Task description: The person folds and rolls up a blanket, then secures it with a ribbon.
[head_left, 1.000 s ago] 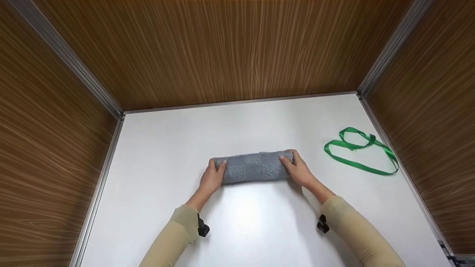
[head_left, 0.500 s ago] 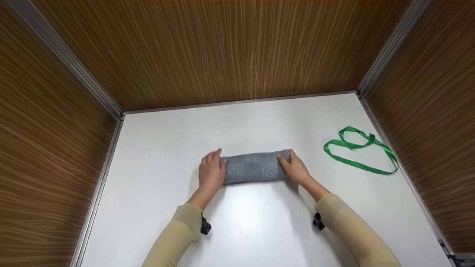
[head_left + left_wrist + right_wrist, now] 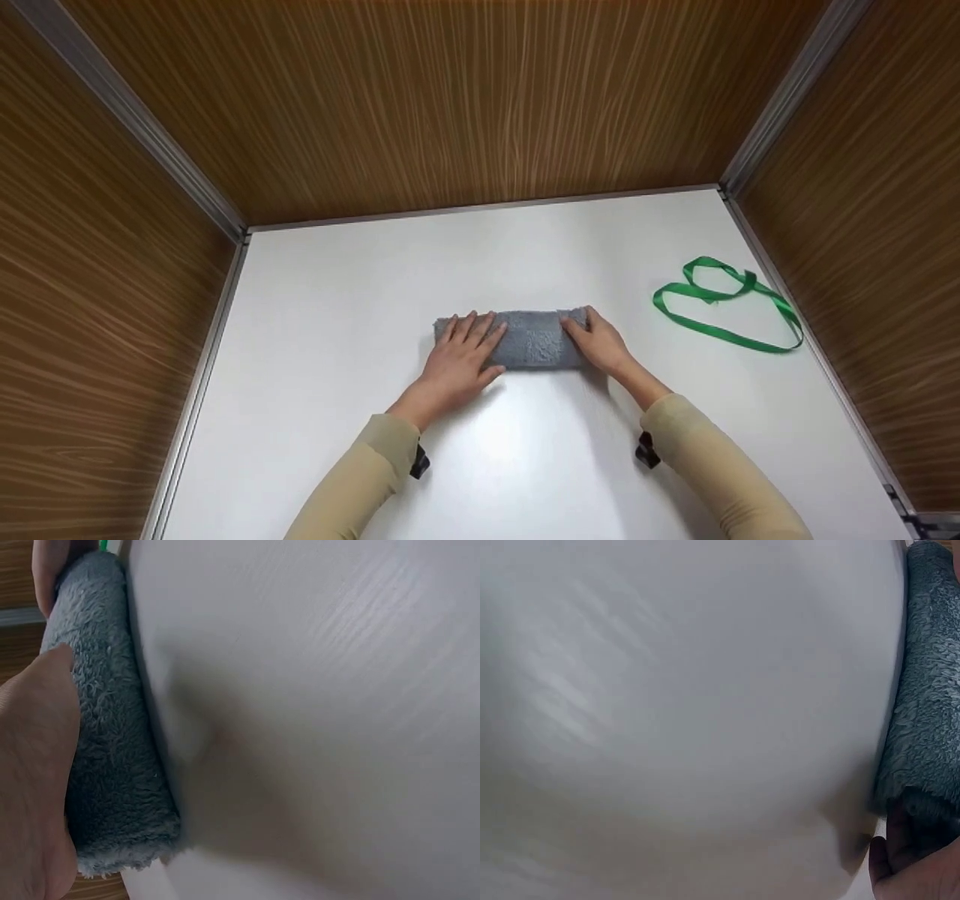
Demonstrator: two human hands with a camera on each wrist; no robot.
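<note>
The grey towel (image 3: 536, 340) lay near the middle of the white bench (image 3: 337, 300), already rolled into a short, tight cylinder running left to right. That much of the work looked done: no loose flap or unrolled tail showed in the head view, and both wrist views showed the pile wound snugly at each end.

The left hand (image 3: 461, 360) lay flat on top of the roll's left half, fingers straight and spread, pressing down rather than gripping. The right hand (image 3: 600, 345) was cupped against the right end, its fingers bent round that end as if steadying or squaring it; from the right wrist view a finger seemed tucked just under the edge.

A green ribbon (image 3: 724, 304) lay in loose loops well apart to the right, close to the wooden wall, untouched. Judging from this, the roll was formed but not bound, and the ribbon had not yet been brought to it.
</note>
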